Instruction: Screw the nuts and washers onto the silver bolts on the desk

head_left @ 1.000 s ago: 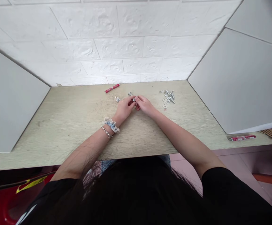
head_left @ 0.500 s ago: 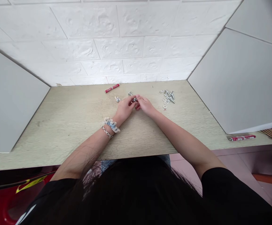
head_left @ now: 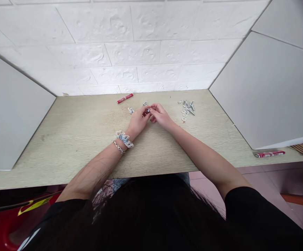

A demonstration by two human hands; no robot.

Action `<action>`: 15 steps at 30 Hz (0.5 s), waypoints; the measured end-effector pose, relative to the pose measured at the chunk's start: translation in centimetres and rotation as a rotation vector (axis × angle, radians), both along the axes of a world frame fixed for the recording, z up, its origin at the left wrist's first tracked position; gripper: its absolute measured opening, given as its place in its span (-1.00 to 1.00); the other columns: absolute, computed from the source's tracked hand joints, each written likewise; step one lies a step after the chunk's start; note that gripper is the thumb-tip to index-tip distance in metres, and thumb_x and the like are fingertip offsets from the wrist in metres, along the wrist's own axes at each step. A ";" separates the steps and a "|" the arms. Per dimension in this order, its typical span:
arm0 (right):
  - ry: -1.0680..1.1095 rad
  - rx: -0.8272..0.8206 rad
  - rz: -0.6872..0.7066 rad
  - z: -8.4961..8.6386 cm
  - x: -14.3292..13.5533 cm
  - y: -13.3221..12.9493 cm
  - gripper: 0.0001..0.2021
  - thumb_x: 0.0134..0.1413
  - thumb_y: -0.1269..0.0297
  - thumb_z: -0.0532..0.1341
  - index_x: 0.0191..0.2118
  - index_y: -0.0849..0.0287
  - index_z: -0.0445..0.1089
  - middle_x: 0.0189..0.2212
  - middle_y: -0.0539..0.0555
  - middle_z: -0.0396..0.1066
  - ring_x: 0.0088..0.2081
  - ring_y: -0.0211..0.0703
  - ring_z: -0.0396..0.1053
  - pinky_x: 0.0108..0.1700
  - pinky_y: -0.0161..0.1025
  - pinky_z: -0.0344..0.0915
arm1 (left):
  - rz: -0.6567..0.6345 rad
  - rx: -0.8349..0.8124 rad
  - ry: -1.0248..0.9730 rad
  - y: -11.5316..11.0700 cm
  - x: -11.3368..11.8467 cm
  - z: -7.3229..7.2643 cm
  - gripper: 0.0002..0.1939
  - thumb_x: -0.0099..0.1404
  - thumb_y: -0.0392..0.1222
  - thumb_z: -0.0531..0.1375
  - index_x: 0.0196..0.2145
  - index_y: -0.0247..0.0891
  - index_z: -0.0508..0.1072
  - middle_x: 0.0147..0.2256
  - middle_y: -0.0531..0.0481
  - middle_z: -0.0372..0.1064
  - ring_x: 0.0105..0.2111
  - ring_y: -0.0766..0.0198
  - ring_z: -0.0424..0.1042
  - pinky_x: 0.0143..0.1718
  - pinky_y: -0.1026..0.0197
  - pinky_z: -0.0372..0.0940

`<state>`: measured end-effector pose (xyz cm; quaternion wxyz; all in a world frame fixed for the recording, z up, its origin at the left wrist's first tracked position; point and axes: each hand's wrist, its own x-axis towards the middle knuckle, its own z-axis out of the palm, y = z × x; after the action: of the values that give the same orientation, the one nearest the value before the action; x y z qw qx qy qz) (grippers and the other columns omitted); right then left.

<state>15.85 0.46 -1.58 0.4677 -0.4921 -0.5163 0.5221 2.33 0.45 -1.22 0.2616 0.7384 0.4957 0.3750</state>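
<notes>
My left hand (head_left: 137, 121) is closed around a small silvery bolt (head_left: 148, 110), most of it hidden by fingers. Close against it, my right hand (head_left: 162, 116) pinches the same piece with its thumb and fingertips. Whether a nut or washer sits on the bolt is too small to tell. Just beyond the fingertips lies another bolt (head_left: 144, 104), partly covered. To the left of my left hand a bolt with hardware on it (head_left: 131, 111) rests on the tabletop.
Right of my hands is a loose pile of bolts, nuts and washers (head_left: 188, 108) on the wooden table (head_left: 88, 139). A red marker-like tube (head_left: 125, 98) lies near the wall; a similar tube (head_left: 270, 154) is at the front right edge. Grey panels (head_left: 277, 90) flank both sides.
My right thumb and fingers have shifted slightly left and changed their grip on the bolt. My left hand has hardly moved, and the piles look the same.
</notes>
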 end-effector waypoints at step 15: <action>-0.039 0.041 0.017 -0.5 -0.1 -0.1 -0.72 0.26 0.05 0.07 -0.33 0.17 0.27 -0.51 -0.07 0.29 -0.55 -0.41 0.26 -0.50 -0.43 0.25 | -0.020 0.047 0.073 -0.3 0.1 0.2 -0.72 0.29 -0.28 0.17 -0.04 -0.23 0.47 -0.30 0.00 0.48 -0.36 0.32 0.38 -0.19 0.22 0.32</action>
<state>15.78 0.38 -2.10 0.4632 -0.4880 -0.5400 0.5057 2.40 0.20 -0.97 0.2298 0.7625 0.4884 0.3566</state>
